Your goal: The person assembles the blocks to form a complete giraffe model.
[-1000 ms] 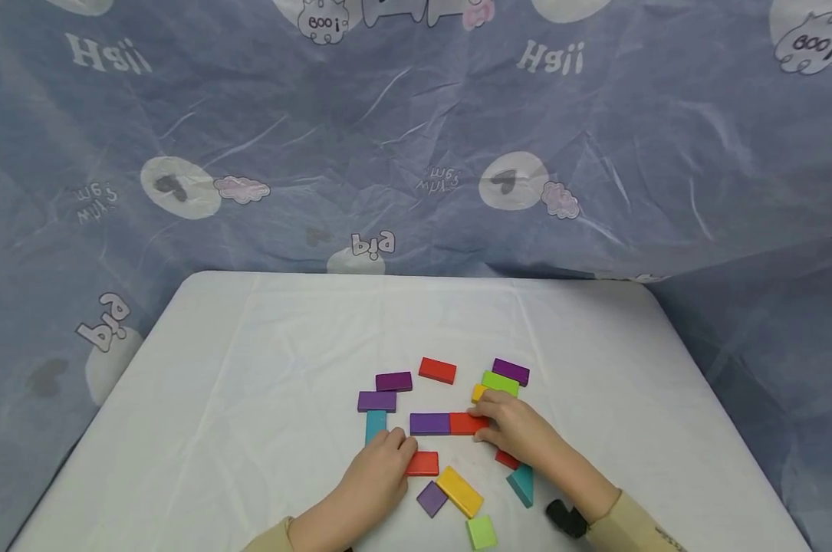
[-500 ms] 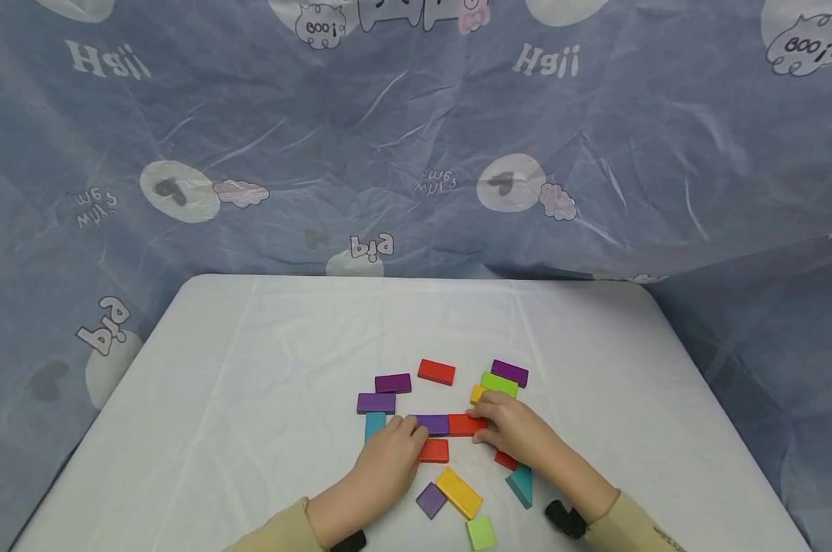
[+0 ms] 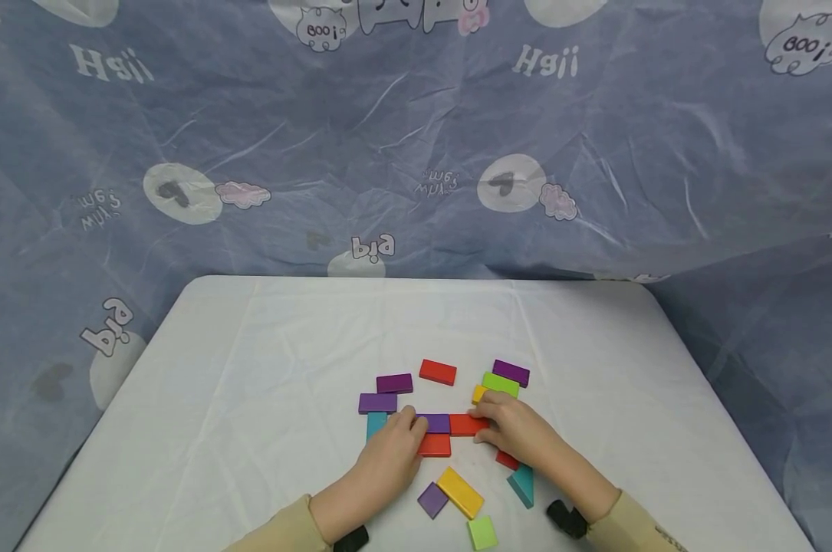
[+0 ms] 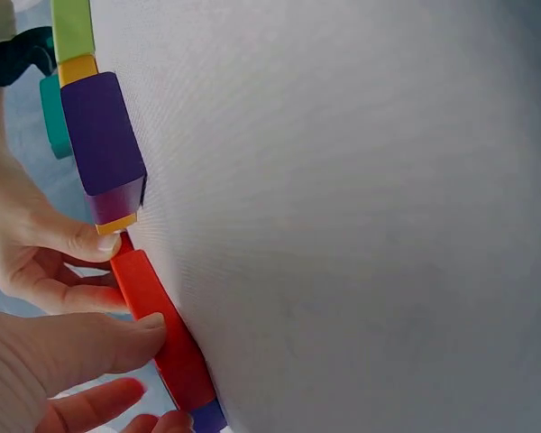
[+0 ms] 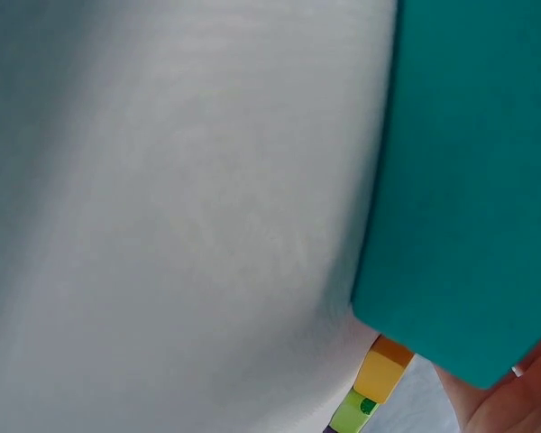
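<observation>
The head view shows, leftmost on the white table, a violet block by a teal block, which my left hand partly hides; a plum block lies along the violet block's far edge. With that hand I pinch the left end of the near red block between thumb and fingers, its long side touching the indigo block. Nearer me, a purple square touches a slanted yellow block; away from me lies the far red block, apart from the rest. The indigo block meets the right red block end to end, and my right hand pinches its right end. Past my fingertips, 3 blocks form a row: amber block, lime block, dark purple block. Farthest right, beside my right forearm, sits a teal wedge.
</observation>
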A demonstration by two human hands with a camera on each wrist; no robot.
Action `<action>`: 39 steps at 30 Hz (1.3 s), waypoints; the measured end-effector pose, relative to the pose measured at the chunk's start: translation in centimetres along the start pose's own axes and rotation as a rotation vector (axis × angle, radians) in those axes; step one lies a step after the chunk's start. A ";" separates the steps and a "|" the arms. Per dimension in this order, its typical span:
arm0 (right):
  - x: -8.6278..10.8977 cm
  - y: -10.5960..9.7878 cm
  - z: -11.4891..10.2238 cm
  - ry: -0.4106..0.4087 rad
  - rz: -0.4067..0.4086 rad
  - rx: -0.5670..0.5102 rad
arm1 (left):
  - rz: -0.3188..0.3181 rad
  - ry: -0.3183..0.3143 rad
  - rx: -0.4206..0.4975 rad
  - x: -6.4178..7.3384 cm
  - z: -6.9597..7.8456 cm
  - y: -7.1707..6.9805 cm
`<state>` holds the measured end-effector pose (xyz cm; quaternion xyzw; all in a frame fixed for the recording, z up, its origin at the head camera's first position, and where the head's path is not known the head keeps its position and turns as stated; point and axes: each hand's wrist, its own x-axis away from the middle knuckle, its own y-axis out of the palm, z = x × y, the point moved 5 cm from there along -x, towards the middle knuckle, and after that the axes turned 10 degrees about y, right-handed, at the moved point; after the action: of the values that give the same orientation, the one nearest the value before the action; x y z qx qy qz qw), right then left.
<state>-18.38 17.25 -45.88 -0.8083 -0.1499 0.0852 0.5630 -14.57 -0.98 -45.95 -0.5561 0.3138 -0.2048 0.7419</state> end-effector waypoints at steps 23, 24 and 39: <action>-0.1 0.0 -0.1 -0.023 0.018 0.021 | -0.132 0.017 -0.033 -0.5 -0.8 0.5; -0.1 0.0 -0.1 -0.021 0.016 0.019 | -0.136 0.016 -0.029 -0.5 -0.8 0.5; 0.0 0.0 0.0 -0.022 0.012 0.021 | -0.079 -0.066 0.107 -0.1 -2.1 0.2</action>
<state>-18.40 17.22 -45.93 -0.8021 -0.1502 0.0988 0.5694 -16.15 -2.31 -46.53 -0.5341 0.2556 -0.2316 0.7718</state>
